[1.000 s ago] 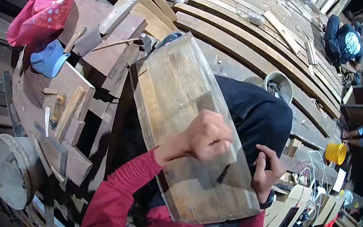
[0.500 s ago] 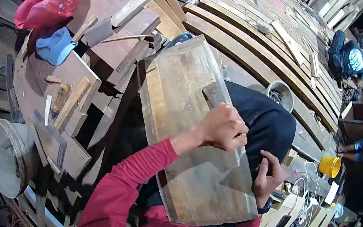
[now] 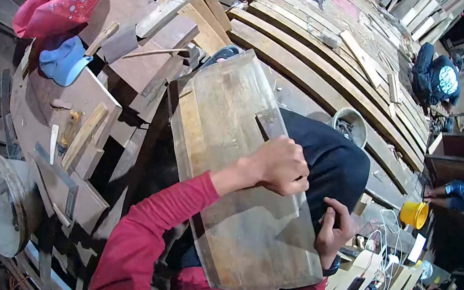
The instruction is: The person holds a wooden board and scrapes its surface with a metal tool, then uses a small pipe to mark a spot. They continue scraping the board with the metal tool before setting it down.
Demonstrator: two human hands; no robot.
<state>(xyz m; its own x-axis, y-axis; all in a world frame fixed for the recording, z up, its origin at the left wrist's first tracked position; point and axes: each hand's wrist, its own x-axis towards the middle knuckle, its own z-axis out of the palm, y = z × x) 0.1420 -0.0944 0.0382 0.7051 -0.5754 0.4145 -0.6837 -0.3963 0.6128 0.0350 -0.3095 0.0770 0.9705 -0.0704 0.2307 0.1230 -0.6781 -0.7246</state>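
Note:
A worn wooden panel (image 3: 241, 233) lies tilted across my lap, with paler and darker patches on its face. My left hand (image 3: 280, 165) is closed in a fist over a dark, flat wooden strip (image 3: 267, 127) on the panel; one end shows beyond the knuckles, and the grip hides its middle. Beside the panel's right edge rests my right hand (image 3: 335, 233), its fingers loosely bent and apart, with nothing visible in them. A dark watch (image 3: 332, 266) is on that wrist. Dark trousers (image 3: 330, 153) cover my raised knee.
A chisel-like handled tool (image 3: 69, 130) and wood scraps lie on boards at left, near a blue cap (image 3: 65, 61) and pink bag (image 3: 62, 0). A white bucket (image 3: 1, 204) stands lower left. Long planks (image 3: 318, 76) stretch ahead. Two people (image 3: 439, 79) are at right.
The whole view has shifted slightly, with surroundings moving a little left. My left hand stays closed on the strip in nearly the same place on the panel; my right hand remains beside the edge.

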